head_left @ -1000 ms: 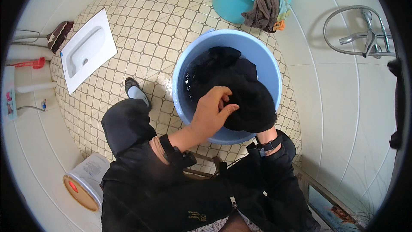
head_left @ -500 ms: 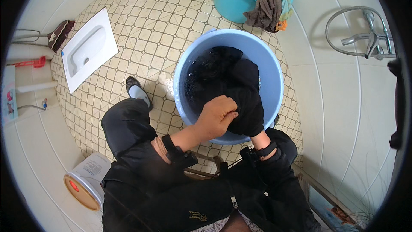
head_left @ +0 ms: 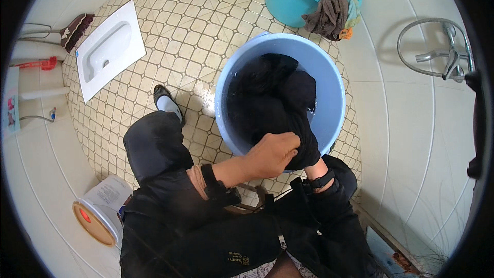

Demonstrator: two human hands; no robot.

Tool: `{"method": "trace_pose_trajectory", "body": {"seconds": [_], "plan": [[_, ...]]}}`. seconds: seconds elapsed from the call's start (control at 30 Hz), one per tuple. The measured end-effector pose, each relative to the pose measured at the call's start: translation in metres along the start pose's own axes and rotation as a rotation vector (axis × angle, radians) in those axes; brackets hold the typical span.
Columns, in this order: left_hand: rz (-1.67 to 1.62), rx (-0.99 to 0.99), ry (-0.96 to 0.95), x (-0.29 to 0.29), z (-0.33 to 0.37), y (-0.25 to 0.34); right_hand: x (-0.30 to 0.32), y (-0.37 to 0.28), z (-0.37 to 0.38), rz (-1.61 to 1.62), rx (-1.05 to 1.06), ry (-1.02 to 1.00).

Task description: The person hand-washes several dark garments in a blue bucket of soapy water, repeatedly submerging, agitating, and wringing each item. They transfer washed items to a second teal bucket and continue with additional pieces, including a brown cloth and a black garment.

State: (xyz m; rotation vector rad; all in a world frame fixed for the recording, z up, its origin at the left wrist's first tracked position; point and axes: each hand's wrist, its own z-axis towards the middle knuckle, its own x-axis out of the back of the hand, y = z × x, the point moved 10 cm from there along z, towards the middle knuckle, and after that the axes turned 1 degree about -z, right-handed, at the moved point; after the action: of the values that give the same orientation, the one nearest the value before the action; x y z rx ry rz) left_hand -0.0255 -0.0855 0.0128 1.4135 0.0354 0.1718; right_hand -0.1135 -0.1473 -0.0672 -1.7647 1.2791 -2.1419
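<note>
A large light-blue tub (head_left: 334,87) stands on the floor in front of me. In it lies a wet black garment (head_left: 270,108), bunched up and partly in dark water. My left hand (head_left: 275,153) is closed on a fold of this cloth over the tub's near side, knuckles upward. From the right, my right hand (head_left: 316,169) reaches inside or under the same cloth. Only its wrist and lowest part show, and the black fabric hides its fingers.
Behind the tub stands a turquoise bucket (head_left: 280,5) with a grey-brown cloth (head_left: 327,10) over its rim. A squat toilet (head_left: 121,46) is at left. A lidded white pail (head_left: 105,195) stands near my left knee. A shower tap (head_left: 450,56) is on the right wall.
My left hand has drawn a little toward me and to the right, nearer my right wrist, keeping hold of the black cloth. The whole view has shifted slightly.
</note>
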Motion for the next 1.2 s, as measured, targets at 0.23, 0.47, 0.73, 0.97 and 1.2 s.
{"method": "trace_pose_trajectory", "body": {"seconds": [0.23, 0.47, 0.73, 0.97, 1.2], "plan": [[-0.079, 0.141, 0.032, -0.002, 0.001, -0.015, -0.011, 0.003, -0.003, 0.120, -0.024, -0.086], [0.021, 0.351, 0.302, 0.031, -0.011, -0.034, -0.008, 0.003, 0.006, 0.266, -0.026, -0.146], [0.131, 0.297, 0.310, 0.026, -0.016, -0.054, -0.006, 0.012, 0.010, 0.358, -0.045, -0.117], [0.202, 0.266, -0.081, -0.002, -0.009, -0.062, 0.014, 0.022, 0.008, 0.213, -0.055, -0.022], [0.475, 0.051, -0.072, -0.005, -0.001, -0.037, 0.008, 0.025, 0.008, 0.054, -0.032, 0.059]]}}
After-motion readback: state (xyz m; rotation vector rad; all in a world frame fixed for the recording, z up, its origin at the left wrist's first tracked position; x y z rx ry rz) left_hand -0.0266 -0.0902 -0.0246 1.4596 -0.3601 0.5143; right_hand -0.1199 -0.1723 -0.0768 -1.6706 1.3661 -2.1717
